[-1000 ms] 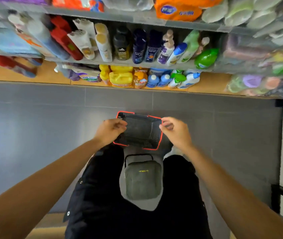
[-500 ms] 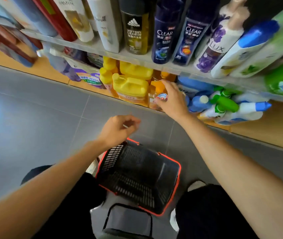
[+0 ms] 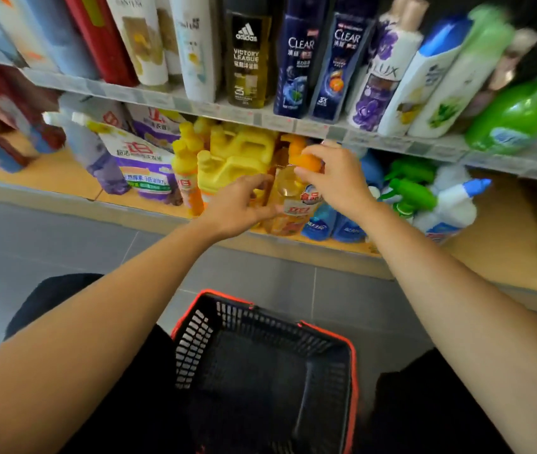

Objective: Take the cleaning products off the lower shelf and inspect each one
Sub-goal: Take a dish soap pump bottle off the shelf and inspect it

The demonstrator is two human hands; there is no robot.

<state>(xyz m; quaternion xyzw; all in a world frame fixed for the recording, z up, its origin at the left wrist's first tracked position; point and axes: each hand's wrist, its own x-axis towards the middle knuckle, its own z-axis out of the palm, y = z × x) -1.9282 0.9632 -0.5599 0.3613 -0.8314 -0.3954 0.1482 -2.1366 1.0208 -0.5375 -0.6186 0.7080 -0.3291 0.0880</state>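
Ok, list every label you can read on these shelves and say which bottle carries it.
"adidas", "VICTORY LEAGUE", "3": black-capped amber bottle.
"CLEAR": left dark blue bottle.
"CLEAR", "3X": right dark blue bottle.
"LUX": white and purple bottle.
Chinese print on the orange-capped bottle and the purple pouch: too blurred to read.
Shelf-edge tags: blurred too.
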